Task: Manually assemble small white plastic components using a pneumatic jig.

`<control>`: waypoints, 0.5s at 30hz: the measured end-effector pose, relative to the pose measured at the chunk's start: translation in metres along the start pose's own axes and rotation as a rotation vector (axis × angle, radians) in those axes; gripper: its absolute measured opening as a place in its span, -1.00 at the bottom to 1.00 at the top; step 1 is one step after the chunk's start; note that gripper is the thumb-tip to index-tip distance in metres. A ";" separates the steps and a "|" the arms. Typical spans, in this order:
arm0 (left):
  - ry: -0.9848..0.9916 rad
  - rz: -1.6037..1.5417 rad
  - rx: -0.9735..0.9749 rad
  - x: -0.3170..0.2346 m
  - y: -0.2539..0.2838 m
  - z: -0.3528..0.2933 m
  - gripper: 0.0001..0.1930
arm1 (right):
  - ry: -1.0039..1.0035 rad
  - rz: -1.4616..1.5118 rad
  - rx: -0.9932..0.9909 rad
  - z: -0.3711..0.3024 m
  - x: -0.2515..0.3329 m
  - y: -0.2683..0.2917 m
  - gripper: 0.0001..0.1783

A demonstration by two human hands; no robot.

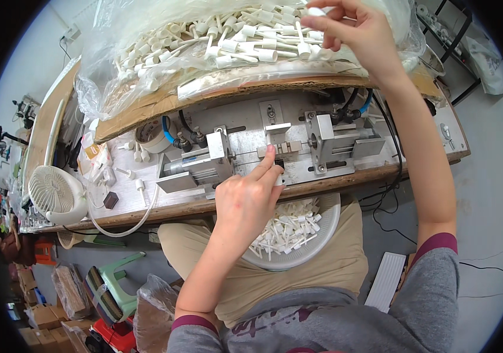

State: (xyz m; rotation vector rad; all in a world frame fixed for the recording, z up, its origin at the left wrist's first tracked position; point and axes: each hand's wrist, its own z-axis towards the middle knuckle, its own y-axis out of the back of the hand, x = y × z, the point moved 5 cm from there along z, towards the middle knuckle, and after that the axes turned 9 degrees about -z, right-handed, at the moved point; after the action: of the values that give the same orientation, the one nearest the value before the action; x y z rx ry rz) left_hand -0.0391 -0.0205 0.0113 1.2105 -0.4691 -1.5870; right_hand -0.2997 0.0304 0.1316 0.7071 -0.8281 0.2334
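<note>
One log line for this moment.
left hand: at metal fixture | right hand: holding white piece | below: basin of white pieces

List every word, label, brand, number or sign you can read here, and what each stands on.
No text is clear enough to quote.
Grey shirt: dark red lettering across the front, creased and steeply angled; not readable.
Metal cylinder left of the hand on the bench: a small blue mark, too small to read.
Heaped white caps: no lettering shows.
Cardboard boxes at lower left: too blurred to read any print.
</note>
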 end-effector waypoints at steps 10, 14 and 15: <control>-0.215 -0.148 -0.480 -0.001 0.080 0.076 -0.73 | 0.390 -0.303 -0.103 -0.118 0.038 -0.009 -0.64; -0.185 0.085 -0.445 0.013 0.074 0.135 -0.73 | 0.446 -0.418 0.088 -0.186 0.032 -0.062 -0.60; -0.162 0.097 -0.413 0.013 0.071 0.143 -0.70 | 0.503 -0.481 0.029 -0.192 0.031 -0.074 -0.66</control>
State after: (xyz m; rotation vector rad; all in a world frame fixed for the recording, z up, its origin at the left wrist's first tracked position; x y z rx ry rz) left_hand -0.1280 -0.0973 0.1195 0.7408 -0.2780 -1.6067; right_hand -0.1315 0.0992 0.0299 0.8084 -0.1636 -0.0159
